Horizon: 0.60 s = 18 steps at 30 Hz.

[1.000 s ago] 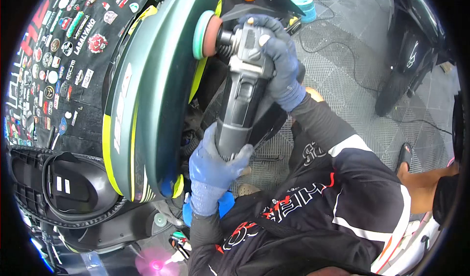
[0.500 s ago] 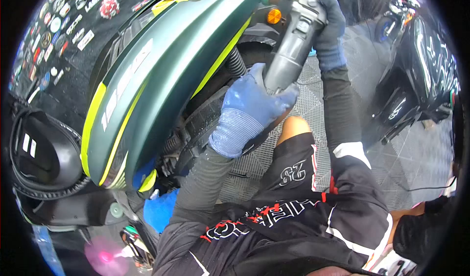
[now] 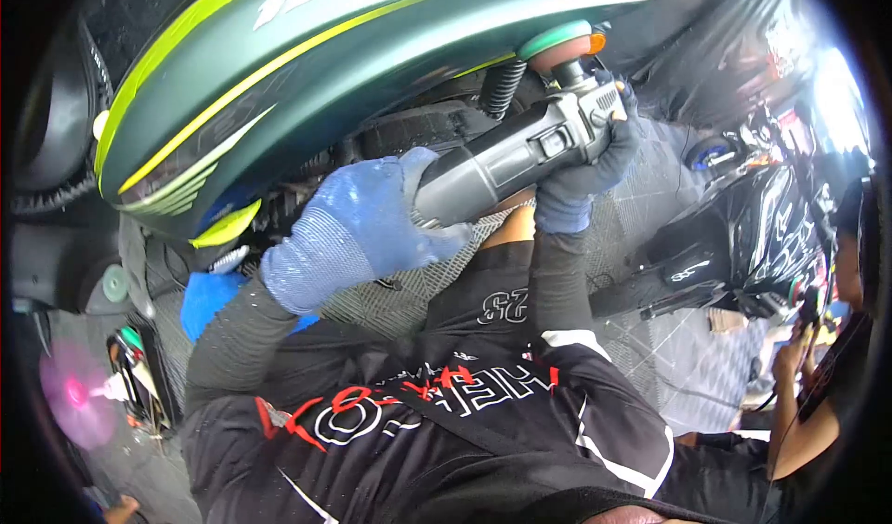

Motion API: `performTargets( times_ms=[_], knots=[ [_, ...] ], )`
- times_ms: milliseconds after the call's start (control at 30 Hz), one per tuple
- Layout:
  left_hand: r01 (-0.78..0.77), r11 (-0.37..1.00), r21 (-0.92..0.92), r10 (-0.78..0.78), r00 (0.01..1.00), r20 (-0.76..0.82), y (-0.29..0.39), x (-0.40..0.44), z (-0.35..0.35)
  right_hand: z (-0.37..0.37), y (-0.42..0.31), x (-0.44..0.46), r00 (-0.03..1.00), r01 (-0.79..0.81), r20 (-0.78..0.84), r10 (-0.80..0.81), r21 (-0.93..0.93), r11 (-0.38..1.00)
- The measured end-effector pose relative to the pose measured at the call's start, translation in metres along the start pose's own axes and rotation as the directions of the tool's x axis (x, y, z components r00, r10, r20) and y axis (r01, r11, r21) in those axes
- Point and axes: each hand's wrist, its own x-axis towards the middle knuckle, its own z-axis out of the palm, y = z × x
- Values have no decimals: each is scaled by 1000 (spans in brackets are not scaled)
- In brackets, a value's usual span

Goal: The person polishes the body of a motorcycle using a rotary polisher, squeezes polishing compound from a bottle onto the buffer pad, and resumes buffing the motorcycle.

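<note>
In its blue glove, my left hand [image 3: 358,222] is wrapped round the rear end of a black power polisher [image 3: 502,162]. My right hand [image 3: 595,171], also gloved, grips the polisher's head. The round pad [image 3: 557,43], teal on a reddish backing, lies at the edge of a glossy green body panel [image 3: 344,69] with yellow stripes. Whether pad and panel touch is hard to tell. Part of my right hand's fingers is hidden behind the tool.
An orange reflector [image 3: 596,42] shows beside the pad. A black motorcycle [image 3: 743,236] stands at the right, near another person [image 3: 808,412] holding a tool. A blue cloth [image 3: 209,301], a spinning pink fan [image 3: 78,391] and a black seat-like part [image 3: 51,259] are at the left.
The view has turned, so the panel now lies across the top. The polisher, held in both hands throughout, has tilted closer to horizontal. Another person's arms have come into view at the right.
</note>
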Motion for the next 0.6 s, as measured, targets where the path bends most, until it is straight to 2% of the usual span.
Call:
performTargets(
  times_ms=[33, 67, 100, 133, 200, 233, 267, 367, 467, 533, 600],
  knots=[
    [8, 1000, 9, -8, 1000, -4, -3, -10, -3, 6, -9, -9, 989, -148, 11, 149, 194, 970],
    [18, 1000, 0, -18, 1000, -8, -6, -20, -6, 9, -16, -17, 956, -285, 42, 291, 376, 882],
    [27, 999, 42, -26, 1000, -16, -8, -30, -9, 15, -20, -27, 950, -301, 21, 311, 322, 898],
    [32, 996, 86, -30, 999, -19, -10, -40, -12, 20, -27, -37, 936, -348, 90, 340, 378, 858],
    [49, 996, 77, -49, 999, -3, -21, -58, -16, 33, -31, -58, 936, -332, 45, 350, 444, 832],
    [48, 996, 75, -47, 999, -12, -24, -65, -18, 35, -31, -65, 922, -359, 18, 387, 416, 836],
    [46, 996, 75, -44, 999, -23, -25, -69, -19, 32, -23, -71, 927, -354, 61, 370, 468, 810],
    [-5, 989, 151, 16, 998, -66, -18, -68, -12, 37, -27, -73, 898, -385, 13, 440, 507, 771],
    [-19, 982, 186, 33, 997, -69, -6, -47, -6, 23, -18, -53, 920, -345, -8, 391, 457, 820],
    [-56, 984, 170, 74, 992, -99, 6, -28, 2, 4, -8, -29, 954, -284, 43, 298, 454, 845],
    [-42, 990, 132, 53, 995, -84, 21, -3, 6, -6, -9, 5, 952, -294, 38, 305, 400, 868]
  ],
)
